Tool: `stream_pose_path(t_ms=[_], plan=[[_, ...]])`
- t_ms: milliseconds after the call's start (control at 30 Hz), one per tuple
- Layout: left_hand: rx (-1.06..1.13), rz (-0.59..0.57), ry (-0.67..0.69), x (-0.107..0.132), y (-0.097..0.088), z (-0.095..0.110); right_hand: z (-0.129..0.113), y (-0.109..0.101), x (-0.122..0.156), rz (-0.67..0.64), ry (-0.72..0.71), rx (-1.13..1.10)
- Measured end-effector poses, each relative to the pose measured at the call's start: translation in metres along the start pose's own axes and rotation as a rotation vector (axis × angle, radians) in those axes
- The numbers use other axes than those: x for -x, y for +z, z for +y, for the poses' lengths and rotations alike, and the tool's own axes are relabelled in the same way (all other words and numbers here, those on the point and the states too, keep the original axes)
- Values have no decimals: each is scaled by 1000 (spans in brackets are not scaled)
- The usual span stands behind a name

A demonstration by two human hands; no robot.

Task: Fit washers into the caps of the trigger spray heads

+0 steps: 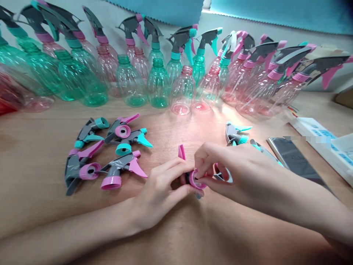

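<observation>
A trigger spray head with a pink collar (199, 181) is held in my left hand (160, 184), its collar opening turned toward the right. The pink trigger (181, 151) sticks up past my left fingers, and much of the grey body is hidden. My right hand (234, 173) is closed, thumb and fingertips pinched at the collar's opening. Whatever lies between those fingertips is too small to make out. Under and beyond my right hand lie more spray heads, one with a teal trigger (242, 128).
Several loose pink and teal spray heads (114, 171) lie to the left. Along the wall stand green bottles (158, 84) and pink bottles (182, 90), some capped with spray heads. At right are a phone (298, 162) and a white tray-like object (317, 136).
</observation>
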State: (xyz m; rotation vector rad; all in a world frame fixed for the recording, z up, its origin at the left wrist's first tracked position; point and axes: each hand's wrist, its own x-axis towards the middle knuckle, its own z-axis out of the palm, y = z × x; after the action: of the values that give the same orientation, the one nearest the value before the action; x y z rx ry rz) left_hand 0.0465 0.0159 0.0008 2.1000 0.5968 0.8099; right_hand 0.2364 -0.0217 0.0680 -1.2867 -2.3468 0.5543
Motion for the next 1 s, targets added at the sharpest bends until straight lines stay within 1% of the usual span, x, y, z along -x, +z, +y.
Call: stream_pose_path(t_ms=[100,267,333,500,567,633,700,833,933,1000], plan=[[0,4,5,0,1,0,-1,-1,0,5,4,-7],[-4,-8,-6,2,1,-2,4,-5,7,-36,16,131],[-7,-21,-13,3,0,-2,4,-5,9,-40,16,150],[-37,7,27,3,-1,-3,1,1,2,20,-19,39],[-42,10,29,2,0,-4,1,5,-3,55,-2,0],[-44,18,36,2,1,-5,1,5,-5,93,44,-1],[-55,33,67,2,2,-5,1,2,-4,118,64,27],[-133,57,165,4,3,-1,-5,-15,2,97,59,112],[-187,74,149,7,1,6,-14,-27,10,178,90,201],[-208,72,126,10,-3,11,-18,-32,17,228,126,230]])
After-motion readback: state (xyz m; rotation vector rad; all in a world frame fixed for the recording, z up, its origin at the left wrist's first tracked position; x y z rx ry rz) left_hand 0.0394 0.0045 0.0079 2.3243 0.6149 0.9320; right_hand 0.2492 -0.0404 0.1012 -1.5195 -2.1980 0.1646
